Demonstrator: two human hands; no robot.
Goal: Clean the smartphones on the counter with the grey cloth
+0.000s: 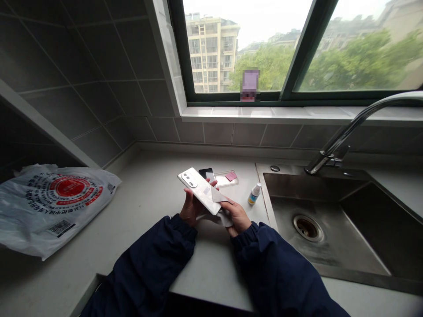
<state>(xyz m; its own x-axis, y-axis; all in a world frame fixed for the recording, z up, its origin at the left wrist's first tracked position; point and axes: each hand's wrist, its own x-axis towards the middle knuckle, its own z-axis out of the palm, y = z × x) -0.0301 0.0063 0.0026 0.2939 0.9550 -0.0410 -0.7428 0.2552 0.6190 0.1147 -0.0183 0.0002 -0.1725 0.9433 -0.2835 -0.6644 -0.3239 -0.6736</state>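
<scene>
Left fingers (188, 198) grip a phone (197, 185); right fingers (233, 208) pinch a cloth (225, 219) against it. A bottle (254, 194) stands beside the sink (342, 257), a bag (62, 207) far left.

In the middle of the frame, the left hand (191, 209) cradles a white phone (200, 185), camera side up, while the right hand (239, 215) holds a grey cloth (225, 219) against its lower end. Just beyond, on the pale surface (148, 185), I can see a partly hidden black object (206, 172), a clear case (222, 182) with a pink piece (231, 176) and, right of centre, a small white-capped bottle (254, 194). A steel sink (340, 242) fills the lower right; a printed plastic bag (99, 176) slumps at far left.
</scene>
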